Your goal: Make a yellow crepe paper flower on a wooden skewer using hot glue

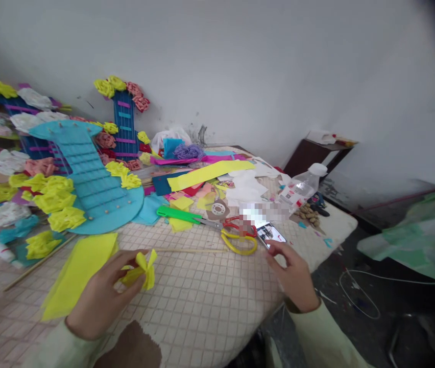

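Ideally, the left hand [102, 290], fingers pinching a yellow paper bow [149, 272], grips lightly to spare its folds; the right hand [296, 276] curls narrowly by the phone [273, 233], hold unclear.

We look through one head-worn camera from above the worktop's [202, 301] near edge, facing forward and down. Our left hand [114, 283] and right hand [294, 276] are close below; the view reaches past the far edge to the wall [240, 66], past the right corner to the floor [389, 301].
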`<state>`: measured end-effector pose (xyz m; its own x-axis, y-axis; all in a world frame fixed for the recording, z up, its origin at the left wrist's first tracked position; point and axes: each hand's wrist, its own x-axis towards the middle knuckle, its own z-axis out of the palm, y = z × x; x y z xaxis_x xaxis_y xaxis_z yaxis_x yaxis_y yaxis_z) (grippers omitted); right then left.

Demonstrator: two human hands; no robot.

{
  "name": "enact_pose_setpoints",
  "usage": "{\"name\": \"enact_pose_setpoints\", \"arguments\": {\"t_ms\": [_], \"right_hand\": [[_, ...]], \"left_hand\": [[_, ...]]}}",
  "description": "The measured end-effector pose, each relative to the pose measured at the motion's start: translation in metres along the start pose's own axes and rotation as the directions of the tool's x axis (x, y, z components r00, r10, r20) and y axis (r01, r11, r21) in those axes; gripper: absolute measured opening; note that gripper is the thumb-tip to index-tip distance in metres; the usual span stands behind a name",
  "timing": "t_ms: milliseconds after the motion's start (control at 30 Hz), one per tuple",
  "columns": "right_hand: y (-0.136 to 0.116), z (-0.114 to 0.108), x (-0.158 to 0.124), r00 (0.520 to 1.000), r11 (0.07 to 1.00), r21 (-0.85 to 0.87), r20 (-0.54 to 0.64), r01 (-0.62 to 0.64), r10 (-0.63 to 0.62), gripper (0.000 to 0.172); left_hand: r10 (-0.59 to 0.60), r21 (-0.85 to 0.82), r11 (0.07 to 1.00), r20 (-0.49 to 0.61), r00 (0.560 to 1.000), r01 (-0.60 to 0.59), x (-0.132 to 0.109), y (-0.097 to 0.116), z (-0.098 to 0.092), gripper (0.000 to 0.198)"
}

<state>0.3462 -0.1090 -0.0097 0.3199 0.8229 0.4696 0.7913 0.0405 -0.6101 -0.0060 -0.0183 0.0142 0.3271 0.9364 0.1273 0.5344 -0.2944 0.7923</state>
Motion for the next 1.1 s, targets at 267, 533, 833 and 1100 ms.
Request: {"name": "enact_pose_setpoints", "arguments": {"t_ms": [267, 533, 833, 1100], "right_hand": [[-0.01, 0.007, 0.013, 0.99, 0.995, -0.082, -0.124, 0.062, -0.072, 0.023], [0.052, -0.017, 0.001, 0.982, 0.975, -0.167, -0.147, -0.145, 0.121, 0.039], [0.065, -0.022, 0.009, 0.96, 0.928, -0.308, -0.244, -0.209, 0.136, 0.044], [0.057, -0.02, 0.005, 0.951, 0.947, -0.197, -0.231, -0.253, 0.206, 0.042]], "left_hand": [[-0.091, -0.041, 0.995, 0.012, 0.996, 0.092, 0.001, 0.004, 0.001, 0.034], [-0.071, -0.067, 0.995, 0.016, 0.997, 0.072, 0.0, 0.005, 0.004, 0.035], [-0.105, -0.032, 0.994, 0.079, 0.991, 0.108, 0.002, 0.001, 0.007, 0.041], [-0.127, -0.059, 0.989, 0.094, 0.987, 0.133, 0.0, 0.0, 0.004, 0.043]]}}
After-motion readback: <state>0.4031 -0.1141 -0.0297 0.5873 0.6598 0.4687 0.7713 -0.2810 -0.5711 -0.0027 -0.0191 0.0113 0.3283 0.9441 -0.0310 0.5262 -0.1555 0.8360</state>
